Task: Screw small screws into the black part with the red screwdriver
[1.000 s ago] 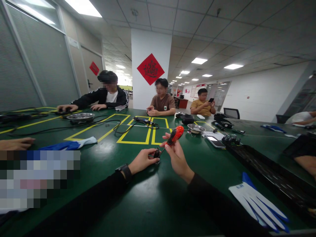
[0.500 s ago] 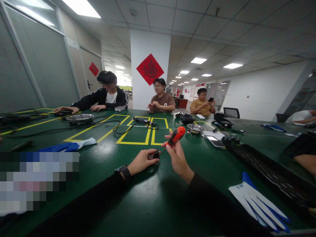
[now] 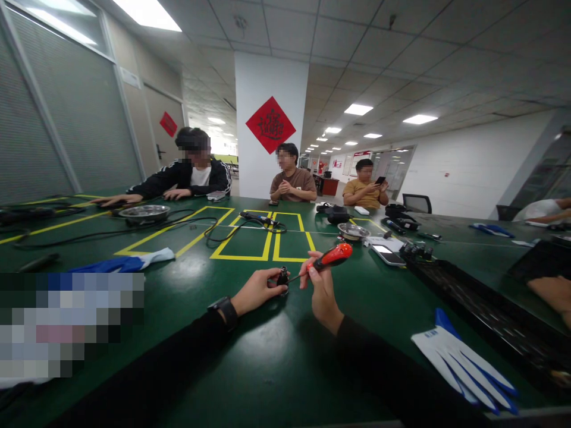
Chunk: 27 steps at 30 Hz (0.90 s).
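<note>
My left hand [image 3: 259,291] is closed on a small black part with a metal top [image 3: 282,277], held upright at the green table [image 3: 267,380]. In my right hand [image 3: 325,291] is a screwdriver [image 3: 332,256] with a red and black handle. Its shaft points left and down, and its tip reaches the side of the black part; whether it sits in a screw is too small to tell. The handle leans up and to the right, with my fingers around its front end.
White and blue gloves [image 3: 464,365] lie at right, beside a long black tray [image 3: 486,309]. Farther back are a phone [image 3: 387,255], a metal bowl [image 3: 353,231], another bowl [image 3: 145,212] and a cabled tool [image 3: 259,219]. Several people sit around the table.
My right hand has tilted the screwdriver lower, its handle swinging right and down. My left hand and the black part have stayed in place. The person opposite has brought their hands together.
</note>
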Available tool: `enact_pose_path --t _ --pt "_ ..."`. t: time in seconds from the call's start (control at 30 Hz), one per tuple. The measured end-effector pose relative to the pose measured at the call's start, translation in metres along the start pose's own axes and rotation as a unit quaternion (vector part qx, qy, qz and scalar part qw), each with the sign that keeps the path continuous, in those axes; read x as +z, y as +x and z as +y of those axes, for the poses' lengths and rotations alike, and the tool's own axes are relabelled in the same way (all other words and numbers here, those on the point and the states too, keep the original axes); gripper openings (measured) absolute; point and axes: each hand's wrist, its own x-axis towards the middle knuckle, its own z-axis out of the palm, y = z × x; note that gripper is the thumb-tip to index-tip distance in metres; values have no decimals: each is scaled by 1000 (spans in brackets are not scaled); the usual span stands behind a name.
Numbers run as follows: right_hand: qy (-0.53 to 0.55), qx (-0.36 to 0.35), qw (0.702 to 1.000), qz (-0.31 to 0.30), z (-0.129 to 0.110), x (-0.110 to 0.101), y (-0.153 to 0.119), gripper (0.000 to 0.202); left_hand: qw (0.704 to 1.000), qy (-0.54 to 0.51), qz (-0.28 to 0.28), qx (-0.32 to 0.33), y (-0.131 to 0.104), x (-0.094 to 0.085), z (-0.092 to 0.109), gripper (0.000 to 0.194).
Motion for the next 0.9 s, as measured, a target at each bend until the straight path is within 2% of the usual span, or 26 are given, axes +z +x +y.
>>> enact_pose_path --t 0.23,0.67,0.9 --pt "-66 -15 998 -11 0 0 -5 23 1000 -14 -1 -6 0 1 -4 39" --pt "-69 -29 997 0 1 0 -8 23 999 -47 -19 -10 2 2 -6 36" --pt "-70 -32 997 3 3 1 -8 23 1000 -23 -17 -4 1 0 -1 33"
